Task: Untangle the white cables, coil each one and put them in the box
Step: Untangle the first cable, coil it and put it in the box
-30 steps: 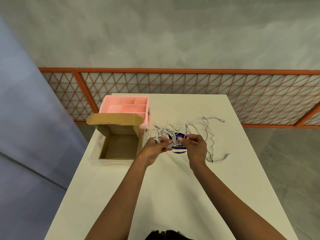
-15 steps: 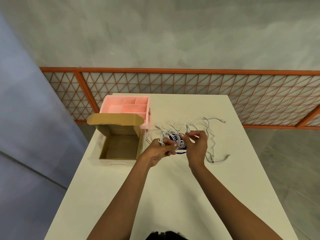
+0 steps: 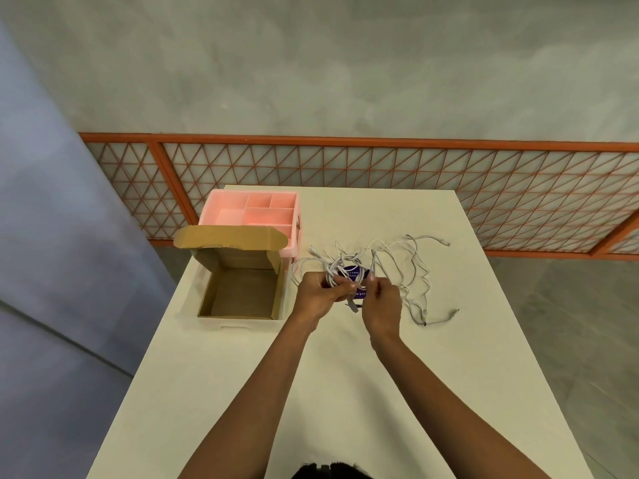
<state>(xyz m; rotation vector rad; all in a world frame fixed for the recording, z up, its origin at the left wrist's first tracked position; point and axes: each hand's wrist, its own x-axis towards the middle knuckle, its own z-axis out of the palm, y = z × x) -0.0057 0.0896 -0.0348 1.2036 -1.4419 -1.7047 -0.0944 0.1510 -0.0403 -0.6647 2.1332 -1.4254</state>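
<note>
White cables [image 3: 397, 261] sit bunched in the curled fingers of the left hand [image 3: 320, 293], loose lengths trailing rightward over the table [image 3: 345, 392]. The right hand [image 3: 382, 302] pinches one strand just beside it (the open box [image 3: 238, 295] lies leftward).

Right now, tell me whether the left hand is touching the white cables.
Touching. The head view shows the left hand gripping a bundle of the white cables, its fingers curled round them.

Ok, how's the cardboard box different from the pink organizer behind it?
The cardboard box is brown, one undivided space with a raised lid flap; the pink organizer is plastic, split into several compartments, no lid in view. The box sits nearer the person, the organizer farther back. Both stand open-topped on the table.
</note>
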